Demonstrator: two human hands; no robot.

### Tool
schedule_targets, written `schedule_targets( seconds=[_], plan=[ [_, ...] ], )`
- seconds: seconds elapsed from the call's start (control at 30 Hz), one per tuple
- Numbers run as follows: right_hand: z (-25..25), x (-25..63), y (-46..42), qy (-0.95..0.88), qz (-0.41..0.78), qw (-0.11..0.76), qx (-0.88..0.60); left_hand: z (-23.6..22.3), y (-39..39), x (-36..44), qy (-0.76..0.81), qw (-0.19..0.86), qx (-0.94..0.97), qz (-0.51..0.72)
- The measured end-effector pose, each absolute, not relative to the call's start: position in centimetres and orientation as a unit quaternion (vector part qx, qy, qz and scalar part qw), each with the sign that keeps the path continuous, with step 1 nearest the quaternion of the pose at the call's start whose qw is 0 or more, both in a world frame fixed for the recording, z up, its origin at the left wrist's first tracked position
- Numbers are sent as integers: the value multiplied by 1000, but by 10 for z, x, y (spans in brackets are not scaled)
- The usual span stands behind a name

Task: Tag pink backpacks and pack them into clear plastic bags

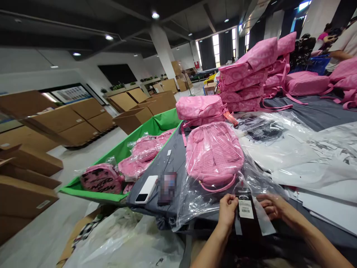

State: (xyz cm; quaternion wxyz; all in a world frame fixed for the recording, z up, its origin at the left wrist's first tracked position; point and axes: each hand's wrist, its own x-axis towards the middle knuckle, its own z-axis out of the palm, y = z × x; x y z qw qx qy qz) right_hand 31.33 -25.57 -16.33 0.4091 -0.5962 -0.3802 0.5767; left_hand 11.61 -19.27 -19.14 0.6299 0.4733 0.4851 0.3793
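A pink quilted backpack lies on the dark-covered table inside a clear plastic bag, whose near end spreads towards me. A black hang tag with a white barcode label hangs at the bag's near end, beside a translucent sleeve. My left hand is closed in a pinch at the tag's left edge. To the right of the tag, my right hand has its fingers loosely bent and apart, slightly blurred. It is close to the translucent sleeve; whether it touches it is unclear.
Stacked pink backpacks stand behind. At left, a green bin holds several bagged pink bags. A white phone and a blurred-out item lie on the table. Plastic bags cover the right side. People work at far right.
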Motion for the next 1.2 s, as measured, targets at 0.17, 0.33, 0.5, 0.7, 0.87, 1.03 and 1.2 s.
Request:
schedule_targets(
  seconds=[0.17, 0.33, 0.5, 0.7, 0.87, 1.03, 1.2],
  plan=[
    [-183, 285, -271, -459, 435, 398, -665, -192, -207, 112, 500, 490, 647, 302],
    [-199, 273, -301, -497, 293, 405, -709, -167, -199, 100, 350, 138, 918, 125],
    [-216, 260, -320, -521, 192, 417, -720, -129, -155, 138, -37, 9, 995, 89],
    [-221, 249, -356, -630, 154, 415, -638, -138, -139, 181, -160, 153, 974, -56],
    [-168, 283, -346, -696, -75, 408, -586, -150, -143, 157, -127, 186, 973, -47],
    [-132, 326, -255, -671, -179, 333, -637, -125, -147, 124, -42, 251, 966, 48],
    [-102, 350, -188, -594, -20, 500, -630, -111, -138, 128, 192, 300, 914, 195]
  ],
)
